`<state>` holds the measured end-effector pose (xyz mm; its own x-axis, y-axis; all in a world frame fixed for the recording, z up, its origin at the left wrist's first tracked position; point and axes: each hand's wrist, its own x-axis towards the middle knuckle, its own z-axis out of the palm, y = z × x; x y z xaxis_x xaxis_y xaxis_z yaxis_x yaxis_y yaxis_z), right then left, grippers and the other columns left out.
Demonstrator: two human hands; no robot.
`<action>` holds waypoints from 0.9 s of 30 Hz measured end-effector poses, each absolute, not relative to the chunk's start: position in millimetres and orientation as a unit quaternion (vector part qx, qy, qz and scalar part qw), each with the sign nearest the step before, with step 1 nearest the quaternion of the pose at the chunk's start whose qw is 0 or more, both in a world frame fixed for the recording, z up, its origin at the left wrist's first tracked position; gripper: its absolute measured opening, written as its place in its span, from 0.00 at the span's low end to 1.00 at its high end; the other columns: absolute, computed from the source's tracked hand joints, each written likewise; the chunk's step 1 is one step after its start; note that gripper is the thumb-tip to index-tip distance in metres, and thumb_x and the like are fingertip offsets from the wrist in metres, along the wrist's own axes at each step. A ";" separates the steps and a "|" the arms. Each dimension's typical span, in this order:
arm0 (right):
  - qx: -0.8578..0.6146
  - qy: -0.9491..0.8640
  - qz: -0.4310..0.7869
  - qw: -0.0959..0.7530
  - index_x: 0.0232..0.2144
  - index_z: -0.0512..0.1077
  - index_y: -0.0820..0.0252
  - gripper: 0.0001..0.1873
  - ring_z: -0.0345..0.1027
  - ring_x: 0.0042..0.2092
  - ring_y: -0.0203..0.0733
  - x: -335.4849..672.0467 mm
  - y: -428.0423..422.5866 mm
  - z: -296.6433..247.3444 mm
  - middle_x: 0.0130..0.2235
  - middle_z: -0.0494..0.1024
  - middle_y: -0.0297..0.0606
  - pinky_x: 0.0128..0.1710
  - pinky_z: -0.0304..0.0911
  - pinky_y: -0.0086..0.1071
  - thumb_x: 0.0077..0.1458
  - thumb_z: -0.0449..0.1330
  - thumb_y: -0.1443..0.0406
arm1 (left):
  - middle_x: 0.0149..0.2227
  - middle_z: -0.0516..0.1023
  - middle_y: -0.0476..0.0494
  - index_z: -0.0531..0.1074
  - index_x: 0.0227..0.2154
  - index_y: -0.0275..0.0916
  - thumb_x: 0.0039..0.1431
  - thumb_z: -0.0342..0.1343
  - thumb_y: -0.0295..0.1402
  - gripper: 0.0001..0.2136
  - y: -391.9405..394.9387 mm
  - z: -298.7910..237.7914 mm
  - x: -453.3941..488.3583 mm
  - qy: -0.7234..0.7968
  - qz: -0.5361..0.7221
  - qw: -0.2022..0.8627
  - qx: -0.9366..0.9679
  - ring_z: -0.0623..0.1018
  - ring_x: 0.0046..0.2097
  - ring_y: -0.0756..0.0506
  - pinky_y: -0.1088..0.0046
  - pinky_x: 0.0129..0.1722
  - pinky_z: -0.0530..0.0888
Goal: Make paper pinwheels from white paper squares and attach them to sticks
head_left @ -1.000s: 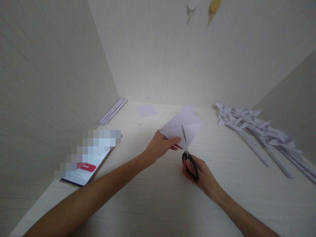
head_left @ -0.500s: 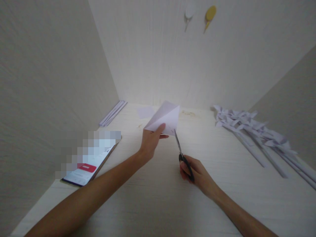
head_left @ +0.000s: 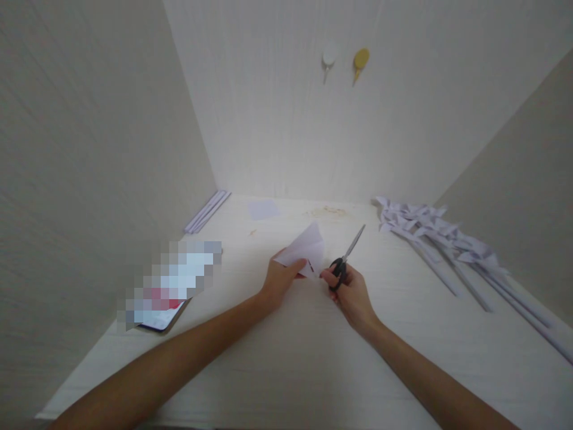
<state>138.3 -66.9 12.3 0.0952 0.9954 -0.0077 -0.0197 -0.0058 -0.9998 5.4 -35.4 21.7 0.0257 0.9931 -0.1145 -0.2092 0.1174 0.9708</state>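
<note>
My left hand (head_left: 280, 279) grips a creased white sheet of paper (head_left: 308, 246), thumb on top and fingers beneath. A slit shows in the paper's near edge, by the thumb. My right hand (head_left: 351, 292) is wrapped round the black handles of a pair of scissors (head_left: 353, 243). Their blades are together and point up and away, clear of the paper. The right fingertips are close to the paper's near right corner; whether they touch it I cannot tell.
Paper pinwheels on rolled sticks (head_left: 441, 239) lie along the right side. Rolled paper sticks (head_left: 206, 212) rest at the back left, near a flat paper square (head_left: 263, 209). A phone (head_left: 168, 316) leans at the left. White (head_left: 329, 55) and yellow hooks (head_left: 361, 58) hang on the back wall.
The scissors have come out of the paper, and their blades have swung to the right and closed. The paper has moved nearer and lower in view. The camera view has tilted up slightly.
</note>
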 end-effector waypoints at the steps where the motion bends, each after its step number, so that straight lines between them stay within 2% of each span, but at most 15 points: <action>1: -0.527 -0.470 0.473 0.528 0.22 0.60 0.61 0.11 0.50 0.15 0.26 136.0 -66.0 12.9 0.16 0.60 0.25 0.13 0.45 0.22 0.40 0.58 0.61 | 0.28 0.74 0.45 0.69 0.25 0.32 0.38 0.56 0.30 0.09 -36.7 21.0 5.7 0.472 0.512 0.583 0.419 0.73 0.27 0.50 0.76 0.25 0.72; 5: -0.524 -0.474 0.433 0.559 0.21 0.60 0.61 0.10 0.52 0.18 0.27 127.5 -63.4 15.3 0.18 0.60 0.25 0.16 0.47 0.22 0.37 0.59 0.66 | 0.29 0.74 0.45 0.70 0.28 0.33 0.38 0.56 0.29 0.10 -37.6 18.1 6.8 0.463 0.525 0.580 0.416 0.73 0.28 0.50 0.76 0.25 0.72; 9: -0.504 -0.483 0.424 0.578 0.21 0.60 0.61 0.09 0.53 0.21 0.28 125.2 -61.6 14.6 0.19 0.60 0.25 0.19 0.48 0.23 0.38 0.59 0.67 | 0.31 0.74 0.45 0.70 0.29 0.34 0.40 0.55 0.34 0.11 -40.1 17.8 7.8 0.440 0.536 0.575 0.434 0.72 0.28 0.50 0.78 0.22 0.70; 14: -0.478 -0.511 0.446 0.558 0.21 0.59 0.61 0.10 0.51 0.21 0.28 126.8 -59.3 12.7 0.18 0.59 0.25 0.19 0.48 0.23 0.38 0.59 0.66 | 0.17 0.69 0.51 0.68 0.18 0.34 0.38 0.57 0.35 0.08 -46.3 20.5 8.1 0.487 0.479 0.550 0.481 0.65 0.18 0.55 0.80 0.16 0.64; 23: -0.475 -0.496 0.474 0.551 0.20 0.60 0.61 0.12 0.51 0.20 0.27 128.2 -58.0 18.3 0.18 0.59 0.25 0.18 0.48 0.23 0.35 0.62 0.65 | 0.17 0.67 0.53 0.66 0.17 0.35 0.38 0.56 0.33 0.07 -44.2 17.0 9.3 0.496 0.487 0.555 0.457 0.63 0.16 0.55 0.80 0.15 0.62; 27: -0.488 -0.490 0.494 0.527 0.21 0.60 0.61 0.12 0.49 0.17 0.26 129.5 -57.7 17.5 0.17 0.59 0.24 0.15 0.45 0.23 0.35 0.62 0.63 | 0.14 0.65 0.54 0.64 0.14 0.35 0.38 0.56 0.34 0.09 -44.1 17.8 8.4 0.504 0.494 0.546 0.452 0.63 0.16 0.55 0.80 0.16 0.61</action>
